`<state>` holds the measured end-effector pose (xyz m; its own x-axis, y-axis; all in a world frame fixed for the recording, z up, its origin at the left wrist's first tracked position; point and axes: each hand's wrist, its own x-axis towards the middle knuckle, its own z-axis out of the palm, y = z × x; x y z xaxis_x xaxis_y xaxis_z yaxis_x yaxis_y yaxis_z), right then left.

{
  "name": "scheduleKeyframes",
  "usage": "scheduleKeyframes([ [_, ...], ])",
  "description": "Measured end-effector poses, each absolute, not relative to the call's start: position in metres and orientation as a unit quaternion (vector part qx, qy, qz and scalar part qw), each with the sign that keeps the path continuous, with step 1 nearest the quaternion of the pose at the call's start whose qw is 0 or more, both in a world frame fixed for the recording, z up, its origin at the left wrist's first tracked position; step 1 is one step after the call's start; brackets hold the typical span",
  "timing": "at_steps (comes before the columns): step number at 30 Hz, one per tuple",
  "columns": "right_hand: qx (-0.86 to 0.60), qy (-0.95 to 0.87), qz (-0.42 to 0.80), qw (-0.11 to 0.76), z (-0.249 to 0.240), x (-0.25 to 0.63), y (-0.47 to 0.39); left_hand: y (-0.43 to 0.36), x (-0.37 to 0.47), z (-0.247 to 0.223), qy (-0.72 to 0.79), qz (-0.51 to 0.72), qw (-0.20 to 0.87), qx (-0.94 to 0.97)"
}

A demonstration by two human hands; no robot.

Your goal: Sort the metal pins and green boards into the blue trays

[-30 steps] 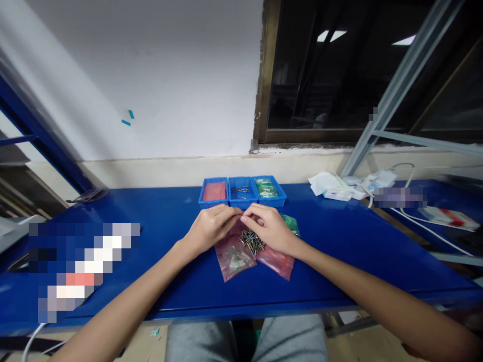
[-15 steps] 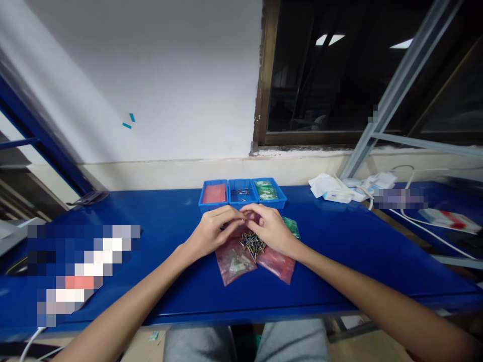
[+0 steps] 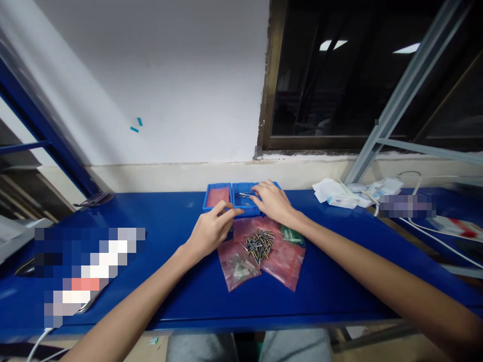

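My left hand (image 3: 214,227) hovers at the left side of the pile, its thumb and forefinger brought together in a pinch. Whatever is in that pinch is too small to make out. My right hand (image 3: 274,202) reaches over the blue bins, fingertips curled together at the middle bin (image 3: 241,208), where a few thin metal pins (image 3: 243,195) lie. Any part in its fingertips is hidden. Between my forearms, a heap of slender silver and gold-toned metal pins (image 3: 260,245) rests on pink plastic bags (image 3: 285,264). A nearer pink bag (image 3: 238,269) contains small pale parts.
The left bin (image 3: 219,195) holds pink bags; my right hand mostly covers the right bin. A green bag (image 3: 292,235) lies beside the heap. White papers (image 3: 335,193) and cables sit at the back right. A blurred-out object (image 3: 90,271) lies on the left of the blue table (image 3: 173,296).
My hands were together above the heap and have separated. The right hand moved up to the middle bin; the left stayed near the heap. More of the pins now shows.
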<state>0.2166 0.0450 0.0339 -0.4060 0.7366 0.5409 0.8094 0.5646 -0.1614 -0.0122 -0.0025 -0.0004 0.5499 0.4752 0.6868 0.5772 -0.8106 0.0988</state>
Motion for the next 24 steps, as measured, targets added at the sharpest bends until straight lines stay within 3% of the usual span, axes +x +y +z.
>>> scheduleKeyframes([
  [6, -0.449, -0.841, -0.093, 0.286, 0.037, 0.221, 0.013, -0.001, -0.013, 0.001, -0.313, -0.346, 0.094, -0.879],
  [14, -0.431, -0.867, 0.044, 0.247, 0.009, 0.237, -0.016, 0.0, -0.015, 0.001, -0.32, -0.325, 0.075, -0.887],
  [24, -0.442, -0.864, 0.055, 0.234, -0.002, 0.233, -0.013, 0.001, -0.016, 0.006, -0.335, -0.312, 0.09, -0.885],
])
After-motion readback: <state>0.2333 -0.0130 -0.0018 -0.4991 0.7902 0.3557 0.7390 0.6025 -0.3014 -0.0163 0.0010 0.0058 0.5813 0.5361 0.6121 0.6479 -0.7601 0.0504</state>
